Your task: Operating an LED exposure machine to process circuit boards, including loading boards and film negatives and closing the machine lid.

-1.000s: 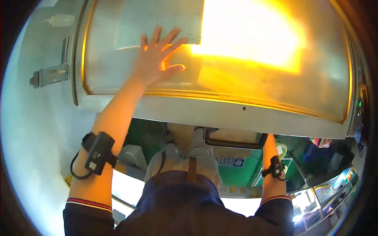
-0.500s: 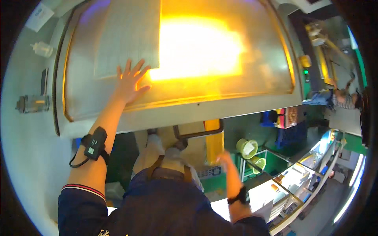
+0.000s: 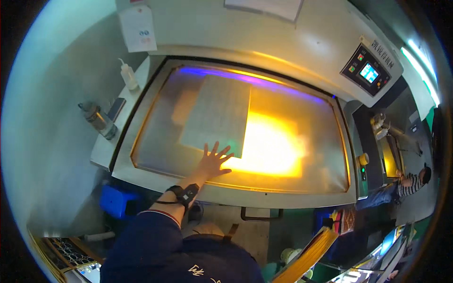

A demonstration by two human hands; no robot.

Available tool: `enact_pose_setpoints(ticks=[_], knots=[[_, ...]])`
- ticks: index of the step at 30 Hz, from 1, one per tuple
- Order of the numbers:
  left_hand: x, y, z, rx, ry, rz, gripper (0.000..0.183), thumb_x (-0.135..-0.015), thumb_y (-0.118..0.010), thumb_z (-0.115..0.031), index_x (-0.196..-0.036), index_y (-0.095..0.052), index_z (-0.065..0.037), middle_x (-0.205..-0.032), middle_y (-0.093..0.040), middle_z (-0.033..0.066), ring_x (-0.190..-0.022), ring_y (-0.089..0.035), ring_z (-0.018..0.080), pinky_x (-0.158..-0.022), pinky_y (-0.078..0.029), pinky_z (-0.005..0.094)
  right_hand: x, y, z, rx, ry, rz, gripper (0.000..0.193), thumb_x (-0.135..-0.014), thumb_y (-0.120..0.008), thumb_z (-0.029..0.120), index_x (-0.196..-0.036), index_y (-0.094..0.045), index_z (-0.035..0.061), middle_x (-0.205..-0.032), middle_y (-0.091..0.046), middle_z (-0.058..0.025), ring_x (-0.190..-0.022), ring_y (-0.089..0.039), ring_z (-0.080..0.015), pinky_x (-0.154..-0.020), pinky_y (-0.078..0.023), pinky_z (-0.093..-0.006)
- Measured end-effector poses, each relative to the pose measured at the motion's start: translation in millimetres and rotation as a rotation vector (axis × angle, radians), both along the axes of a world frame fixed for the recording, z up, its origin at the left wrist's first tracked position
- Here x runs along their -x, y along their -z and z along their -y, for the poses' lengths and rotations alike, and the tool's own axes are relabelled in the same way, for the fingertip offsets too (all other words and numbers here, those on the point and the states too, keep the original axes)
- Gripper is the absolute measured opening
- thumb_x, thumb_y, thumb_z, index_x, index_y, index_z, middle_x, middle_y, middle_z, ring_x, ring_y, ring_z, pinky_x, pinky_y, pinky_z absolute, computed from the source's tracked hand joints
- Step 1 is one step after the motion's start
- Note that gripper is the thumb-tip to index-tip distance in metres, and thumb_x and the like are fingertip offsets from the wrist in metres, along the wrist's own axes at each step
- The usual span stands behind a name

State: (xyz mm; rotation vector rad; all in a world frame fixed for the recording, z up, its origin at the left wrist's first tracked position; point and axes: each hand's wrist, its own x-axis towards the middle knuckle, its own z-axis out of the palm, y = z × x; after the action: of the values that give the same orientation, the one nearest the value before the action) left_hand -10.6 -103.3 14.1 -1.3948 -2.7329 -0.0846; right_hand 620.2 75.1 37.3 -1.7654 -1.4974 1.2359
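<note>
My left hand [image 3: 215,164] reaches over the front of a framed, glass-like worktop [image 3: 163,137], its fingers spread. The fingertips lie at the near edge of a thin grey-green sheet [image 3: 217,111], close to its right corner. Bright yellow light glows from the worktop to the right of the sheet. A dark device [image 3: 186,193] is strapped to my left wrist. My right hand does not show. At the lower edge a yellow-orange panel with a pale rim [image 3: 309,254] stands tilted; what supports it is hidden.
On the left ledge stand a white squeeze bottle [image 3: 128,78], a clear drinking bottle [image 3: 99,120] and a dark flat object [image 3: 116,109]. A control panel [image 3: 368,70] is at the far right. Beneath the front edge are a black handle [image 3: 261,218] and blue stool [image 3: 115,200]. Another person [image 3: 410,184] works at right.
The view has shifted, so more of the machine's far side shows. My right hand has left the picture. The yellow panel now stands tilted farther right. My left hand remains at the sheet's near edge.
</note>
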Motion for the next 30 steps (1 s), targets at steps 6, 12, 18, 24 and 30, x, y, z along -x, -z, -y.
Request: enact_pose_setpoints(ticks=[6,12,18,24,30], knots=[[-33.2,-28.0,-31.4,0.034,-0.212,0.417,0.089,-0.087,-0.051,-0.069,-0.157,-0.021,-0.022,-0.165,-0.01,0.0053,-0.149,-0.007,0.0441,-0.114,-0.008,0.0706,27.6,-38.3,-90.4,-0.613,-0.601,0.227,0.032,-0.076,-0.072,0.015,-0.106,-0.065,0.0052,-0.07,-0.064,-0.0094,-0.07,-0.067,-0.0298,-0.062,-0.05,-0.043],[-97.6,-105.3,-9.5,-0.164,0.328,0.249,0.104,-0.079,-0.072,-0.056,-0.158,-0.016,-0.017,-0.165,-0.01,0.0087,-0.148,-0.009,0.045,-0.117,-0.02,0.0607,193.2,-134.7,-106.8,-0.827,-1.201,0.564,0.048,-0.074,-0.061,-0.002,-0.12,-0.062,0.0124,-0.121,-0.067,-0.011,-0.105,-0.064,-0.0348,-0.089,-0.052,-0.0458],[-85.2,-74.4,74.1,0.083,0.039,0.44,0.082,-0.078,-0.073,-0.032,-0.15,-0.037,-0.018,-0.15,-0.045,0.0103,-0.125,-0.053,0.0387,-0.109,-0.036,0.0554,344.1,-108.3,-78.7,-1.141,-1.527,0.288,0.041,-0.083,-0.06,0.008,-0.123,-0.063,0.0165,-0.129,-0.065,-0.004,-0.117,-0.062,-0.0311,-0.097,-0.05,-0.0426],[-54.7,-79.6,152.5,0.399,-0.098,0.211,0.071,-0.08,-0.068,-0.013,-0.146,-0.043,-0.016,-0.145,-0.052,0.0057,-0.118,-0.059,0.0365,-0.106,-0.04,0.0526,425.0,-49.9,-13.9,-0.883,-1.791,0.422,0.058,-0.084,-0.058,0.01,-0.141,-0.049,0.0147,-0.147,-0.05,-0.0075,-0.132,-0.05,-0.0306,-0.108,-0.042,-0.0448],[35.1,-76.2,135.5,0.241,-0.031,0.23,0.071,-0.081,-0.062,-0.006,-0.149,-0.041,-0.015,-0.146,-0.051,0.0086,-0.119,-0.057,0.0415,-0.105,-0.041,0.0503,500.8,-29.1,-30.3,-1.007,-1.773,0.417,0.069,-0.079,-0.06,0.004,-0.145,-0.044,0.0144,-0.147,-0.049,-0.0116,-0.132,-0.049,-0.0318,-0.104,-0.041,-0.0476]])
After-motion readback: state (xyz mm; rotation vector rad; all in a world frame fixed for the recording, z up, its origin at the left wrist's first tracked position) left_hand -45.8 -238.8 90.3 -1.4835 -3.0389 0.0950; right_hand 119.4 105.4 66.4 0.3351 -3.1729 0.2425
